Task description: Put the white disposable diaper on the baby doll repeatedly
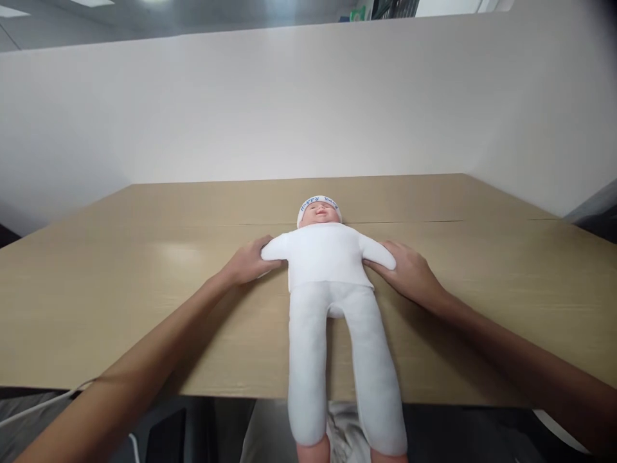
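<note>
A baby doll (332, 257) in a white top and white trousers lies face up on the table, its head toward the far side. Its white cap has blue lettering on the band. Both legs reach past the near table edge, and the bare lower ends are cut off by the frame. My left hand (251, 260) is closed around the doll's sleeved arm on the left, the thumb below it and the fingers mostly behind. On the other side my right hand (409, 271) holds the other sleeved arm the same way. Both doll arms are spread outward.
The light brown table (120, 289) has a thin seam across its far part. White partition walls (299, 109) stand behind it and at both sides. A white cable (48, 404) runs by the near left edge, and my lap (267, 427) is below the table.
</note>
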{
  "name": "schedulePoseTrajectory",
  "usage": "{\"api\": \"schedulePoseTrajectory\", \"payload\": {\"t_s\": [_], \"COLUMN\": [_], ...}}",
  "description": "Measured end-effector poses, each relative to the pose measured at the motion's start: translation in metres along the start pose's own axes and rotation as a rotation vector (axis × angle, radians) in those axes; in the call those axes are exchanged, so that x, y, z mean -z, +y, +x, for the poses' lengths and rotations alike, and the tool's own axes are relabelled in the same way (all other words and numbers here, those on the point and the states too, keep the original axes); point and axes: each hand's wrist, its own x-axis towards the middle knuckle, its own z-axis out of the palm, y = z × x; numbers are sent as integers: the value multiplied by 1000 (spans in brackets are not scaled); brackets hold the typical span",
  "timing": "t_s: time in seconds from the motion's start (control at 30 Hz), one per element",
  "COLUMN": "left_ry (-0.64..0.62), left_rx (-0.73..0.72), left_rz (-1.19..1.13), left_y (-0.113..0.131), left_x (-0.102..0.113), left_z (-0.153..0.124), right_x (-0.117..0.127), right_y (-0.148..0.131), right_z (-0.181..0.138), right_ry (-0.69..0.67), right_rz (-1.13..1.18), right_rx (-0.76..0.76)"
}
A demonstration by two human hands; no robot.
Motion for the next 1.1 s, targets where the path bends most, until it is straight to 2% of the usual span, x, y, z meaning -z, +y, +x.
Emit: {"api": "schedulePoseTrajectory", "payload": {"t_s": [0.2, 0.3, 0.37, 0.43, 0.6, 0.8, 1.0, 1.1], "left_ry": [76, 197, 295, 340, 241, 245, 245, 330], "left_rx": [-145, -203, -234, -243, -224, -176, -140, -104], "left_rz": [63, 231, 324, 340, 220, 119, 154, 186], "left_y": [-29, -38, -44, -51, -71, -81, -80, -66], "left_x": [-4, -8, -10, -9, -2, 0, -6, -6], "left_z": [77, 99, 97, 85, 59, 76, 72, 59], "right_x": [-30, -40, -39, -35, -23, -28, -36, -25], "right_y": [11, 21, 28, 35, 44, 46, 53, 32], "right_z": [76, 100, 101, 94, 80, 91, 89, 77], "right_ry": [39, 61, 88, 73, -34, -63, -7, 124], "right_rz": [-26, -21, 24, 59, 115, 135, 57, -16], "right_rx": [-6, -32, -9, 40, 59, 42, 49, 71]}}
